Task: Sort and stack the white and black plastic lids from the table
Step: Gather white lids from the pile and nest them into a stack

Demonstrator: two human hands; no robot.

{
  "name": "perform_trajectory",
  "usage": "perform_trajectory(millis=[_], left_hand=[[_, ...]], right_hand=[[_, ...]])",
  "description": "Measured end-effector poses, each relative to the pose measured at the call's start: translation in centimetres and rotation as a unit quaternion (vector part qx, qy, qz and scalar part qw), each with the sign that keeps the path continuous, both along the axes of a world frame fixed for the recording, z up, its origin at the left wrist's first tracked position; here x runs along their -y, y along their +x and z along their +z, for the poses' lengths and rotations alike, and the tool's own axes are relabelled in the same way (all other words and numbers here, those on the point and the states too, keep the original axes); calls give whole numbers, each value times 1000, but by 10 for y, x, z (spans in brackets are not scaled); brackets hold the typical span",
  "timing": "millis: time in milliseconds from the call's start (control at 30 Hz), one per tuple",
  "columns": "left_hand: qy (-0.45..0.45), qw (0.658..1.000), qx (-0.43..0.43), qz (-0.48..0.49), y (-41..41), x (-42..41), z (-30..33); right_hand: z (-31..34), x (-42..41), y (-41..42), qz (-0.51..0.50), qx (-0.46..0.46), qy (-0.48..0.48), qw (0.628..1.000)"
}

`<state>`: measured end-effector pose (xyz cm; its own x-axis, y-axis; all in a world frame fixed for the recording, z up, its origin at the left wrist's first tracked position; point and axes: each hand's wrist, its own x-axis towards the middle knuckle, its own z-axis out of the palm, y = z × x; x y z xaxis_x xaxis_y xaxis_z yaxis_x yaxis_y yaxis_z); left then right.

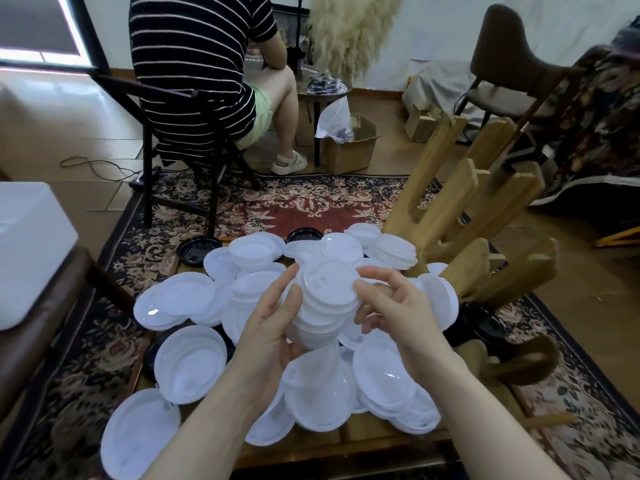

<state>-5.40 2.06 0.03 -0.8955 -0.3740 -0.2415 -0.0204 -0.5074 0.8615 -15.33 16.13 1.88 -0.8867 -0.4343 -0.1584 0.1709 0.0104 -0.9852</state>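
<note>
A stack of small white lids (327,299) is held up above the table between both hands. My left hand (273,327) grips the stack from the left and underneath. My right hand (391,306) holds its right side, thumb and fingers curled at the top lid's rim. Several larger white lids (190,365) lie heaped across the low wooden table (346,434). Black lids (199,249) sit at the far left edge, and another black lid (304,234) lies at the far middle.
A wooden rack (467,220) stands at the table's right side. A white box (27,251) sits on the left. A person in a striped top sits on a black chair (180,140) beyond, on a patterned rug (298,206). A cardboard box (349,143) stands farther back.
</note>
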Motion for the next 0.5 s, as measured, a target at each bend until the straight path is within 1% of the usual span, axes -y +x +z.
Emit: perform_trajectory(millis=[100, 200, 300, 367, 433, 500], left_hand=[[2, 1000, 1, -5, 0, 0, 0], [-2, 1000, 12, 7, -1, 2, -4], [-9, 999, 26, 22, -3, 4, -9], [-14, 999, 30, 24, -3, 5, -8], [-14, 999, 29, 23, -3, 5, -7], [-13, 999, 29, 21, -4, 6, -5]], right_hand=[[-2, 1, 2, 20, -76, 38, 996], [-8, 1, 8, 61, -163, 96, 980], [-12, 0, 9, 72, -181, 105, 975], [-11, 0, 0, 49, -186, 98, 976], [-9, 0, -20, -12, -207, 102, 973], [-3, 0, -48, -66, -246, 140, 957]])
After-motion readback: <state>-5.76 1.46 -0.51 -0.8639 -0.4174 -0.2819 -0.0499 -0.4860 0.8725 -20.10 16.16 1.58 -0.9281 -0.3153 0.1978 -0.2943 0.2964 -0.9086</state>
